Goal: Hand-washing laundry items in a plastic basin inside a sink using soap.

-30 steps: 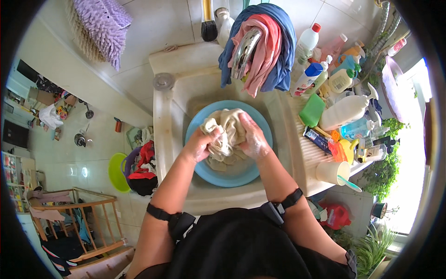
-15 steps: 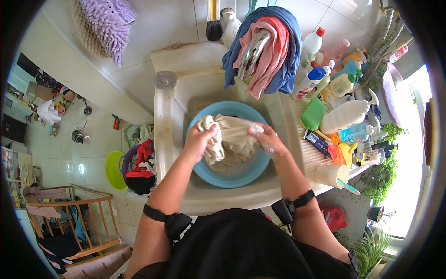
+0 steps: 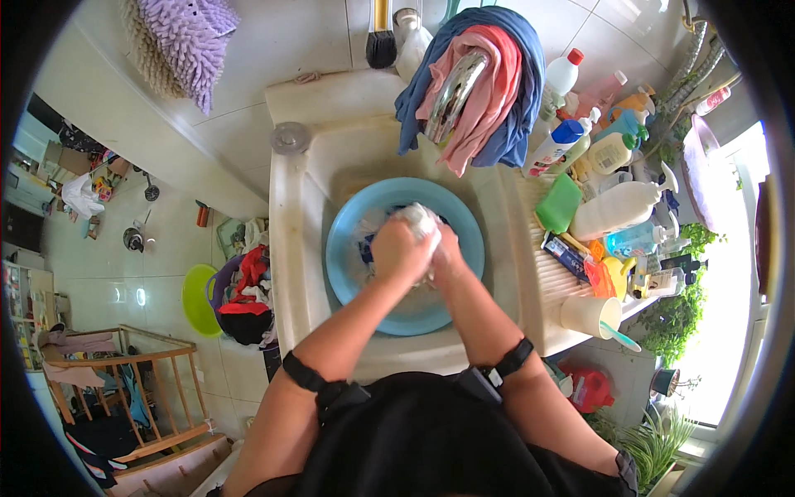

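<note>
Over a round blue basin (image 3: 337,287) in the sink, my two hands are pressed together around a bunched cream cloth (image 3: 417,218). My left hand (image 3: 397,251) is closed on it, with a wad of wet cloth showing above the fingers. My right hand (image 3: 447,248) grips the same cloth from the other side, its fingers mostly hidden behind the left. Cloudy water and a dark blue piece of fabric (image 3: 365,246) show in the basin beside my left hand.
Blue and pink cloths (image 3: 505,91) hang over the chrome faucet (image 3: 454,98). Bottles, a green sponge (image 3: 557,203) and a white cup (image 3: 592,316) crowd the ribbed ledge at right. A laundry basket (image 3: 222,290) stands left of the sink (image 3: 290,240).
My hands came together from holding the cloth stretched between them. The cloth is now bunched, and the dark blue fabric in the water shows more.
</note>
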The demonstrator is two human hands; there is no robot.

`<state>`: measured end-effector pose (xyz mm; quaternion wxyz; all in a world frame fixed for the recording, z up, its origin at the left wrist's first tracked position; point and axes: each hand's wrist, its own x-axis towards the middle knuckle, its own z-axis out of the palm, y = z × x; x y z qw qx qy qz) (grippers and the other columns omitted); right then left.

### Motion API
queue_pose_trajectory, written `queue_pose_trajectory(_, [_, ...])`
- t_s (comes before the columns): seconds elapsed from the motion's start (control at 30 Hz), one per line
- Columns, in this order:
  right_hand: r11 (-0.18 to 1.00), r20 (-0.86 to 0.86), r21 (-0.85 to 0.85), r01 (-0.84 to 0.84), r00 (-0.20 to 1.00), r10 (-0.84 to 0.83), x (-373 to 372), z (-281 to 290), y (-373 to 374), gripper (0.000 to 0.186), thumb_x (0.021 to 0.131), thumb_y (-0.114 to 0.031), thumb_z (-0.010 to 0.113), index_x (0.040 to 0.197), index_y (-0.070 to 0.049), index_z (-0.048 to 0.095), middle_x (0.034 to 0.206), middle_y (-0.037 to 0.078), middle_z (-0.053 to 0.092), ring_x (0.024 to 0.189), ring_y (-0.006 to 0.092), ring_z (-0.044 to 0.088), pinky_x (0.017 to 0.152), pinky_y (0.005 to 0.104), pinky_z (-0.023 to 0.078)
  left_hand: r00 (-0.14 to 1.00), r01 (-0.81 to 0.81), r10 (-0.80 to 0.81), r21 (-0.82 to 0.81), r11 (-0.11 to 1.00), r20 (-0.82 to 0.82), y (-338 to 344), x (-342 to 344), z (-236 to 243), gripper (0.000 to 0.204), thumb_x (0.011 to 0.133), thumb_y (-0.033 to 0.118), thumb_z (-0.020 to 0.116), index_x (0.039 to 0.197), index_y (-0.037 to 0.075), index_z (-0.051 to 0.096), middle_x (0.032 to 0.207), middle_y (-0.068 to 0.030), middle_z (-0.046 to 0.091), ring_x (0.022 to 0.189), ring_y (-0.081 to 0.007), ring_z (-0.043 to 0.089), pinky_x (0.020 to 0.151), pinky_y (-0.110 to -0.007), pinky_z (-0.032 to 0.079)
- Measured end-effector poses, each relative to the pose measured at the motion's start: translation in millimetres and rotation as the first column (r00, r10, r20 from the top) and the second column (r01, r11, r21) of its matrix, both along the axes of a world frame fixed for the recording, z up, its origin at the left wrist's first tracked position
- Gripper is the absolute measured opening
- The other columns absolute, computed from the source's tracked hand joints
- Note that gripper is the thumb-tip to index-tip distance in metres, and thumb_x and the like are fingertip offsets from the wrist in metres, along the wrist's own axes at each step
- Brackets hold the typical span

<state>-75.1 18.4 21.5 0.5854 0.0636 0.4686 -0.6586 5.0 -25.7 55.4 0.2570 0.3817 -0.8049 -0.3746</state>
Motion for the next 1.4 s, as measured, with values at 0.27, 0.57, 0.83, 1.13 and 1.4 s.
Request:
queue_pose_trajectory(0.27, [0.989, -0.139, 0.114, 0.097, 0.987, -0.081, 23.4, 1.0, 3.6, 0.029, 0.088, -0.03, 0.042, 0.094, -0.004, 0.055, 0.084, 0.009, 0.058, 0.07, 0.0218, 0.057, 0.06, 0.0351, 0.048, 0.991, -0.102, 0.073, 0.269, 0.958, 0.116, -29.0, -6.7, -6.1, 0.035, 0.068, 0.032, 0.06, 0.069, -0.003, 0.06, 0.064, -0.021, 0.059, 0.063, -0.0364, 0.059, 0.056, -0.041, 0.045])
queue_pose_trajectory(0.57, [0.996, -0.009, 0.077, 0.052, 0.999, -0.052, 19.2, 27.1, 1.7, 0.03, 0.086, -0.028, 0.045, 0.1, -0.004, 0.055, 0.088, 0.01, 0.058, 0.075, 0.0247, 0.058, 0.066, 0.0433, 0.047, 0.96, -0.193, 0.1, 0.359, 0.913, 0.263, -30.8, -8.0, 10.6, 0.028, 0.066, 0.023, 0.061, 0.077, -0.002, 0.06, 0.076, -0.0213, 0.06, 0.072, -0.0348, 0.059, 0.062, -0.043, 0.046])
queue_pose_trajectory(0.83, [0.965, 0.0, -0.239, -0.104, 0.994, 0.107, -6.4, -6.1, 9.9, 0.028, 0.084, -0.033, 0.049, 0.083, -0.007, 0.058, 0.078, 0.011, 0.057, 0.067, 0.022, 0.057, 0.052, 0.0345, 0.046, 0.983, 0.063, -0.076, 0.078, 0.995, 0.167, 12.9, -0.8, -0.8, 0.028, 0.063, 0.023, 0.064, 0.076, -0.001, 0.06, 0.071, -0.0197, 0.059, 0.073, -0.0367, 0.058, 0.067, -0.045, 0.044])
queue_pose_trajectory(1.13, [0.871, 0.27, -0.49, 0.038, 0.957, 0.111, -28.5, -68.4, 22.5, 0.026, 0.082, -0.033, 0.052, 0.079, -0.008, 0.058, 0.075, 0.009, 0.059, 0.067, 0.0232, 0.057, 0.061, 0.0368, 0.047, 0.976, 0.149, -0.162, -0.098, 0.984, -0.143, 30.6, -10.7, 16.7, 0.031, 0.067, 0.028, 0.06, 0.07, -0.003, 0.059, 0.07, -0.0233, 0.058, 0.067, -0.0369, 0.058, 0.062, -0.044, 0.046])
queue_pose_trajectory(1.4, [0.94, 0.045, -0.327, -0.093, 0.992, 0.114, -34.0, -43.5, 15.2, 0.024, 0.084, -0.033, 0.051, 0.08, -0.01, 0.059, 0.071, 0.008, 0.058, 0.067, 0.0213, 0.057, 0.056, 0.0345, 0.046, 0.993, -0.012, 0.015, -0.025, 1.0, 0.12, 21.1, -16.8, -7.8, 0.029, 0.066, 0.03, 0.06, 0.07, 0.001, 0.061, 0.069, -0.0192, 0.059, 0.067, -0.0334, 0.058, 0.06, -0.044, 0.046])
